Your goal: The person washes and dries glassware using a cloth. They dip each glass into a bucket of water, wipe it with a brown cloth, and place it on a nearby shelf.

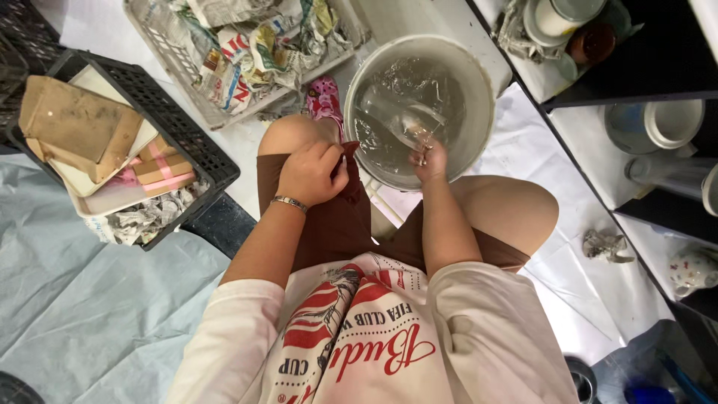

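Observation:
I sit over a white basin filled with water. My right hand reaches over its near rim and grips a clear glass that lies tilted in the water. My left hand rests on my left knee, fingers curled around the hem of my brown shorts. A thin bracelet sits on that wrist. A pink shoe shows just beyond the knee, beside the basin.
A black crate at left holds cardboard, a white tray and crumpled newspaper. A grey basket of newspaper-wrapped things stands behind. Dark shelves at right carry cups and bowls. A crumpled paper ball lies on white sheeting. Pale blue sheeting covers the floor at left.

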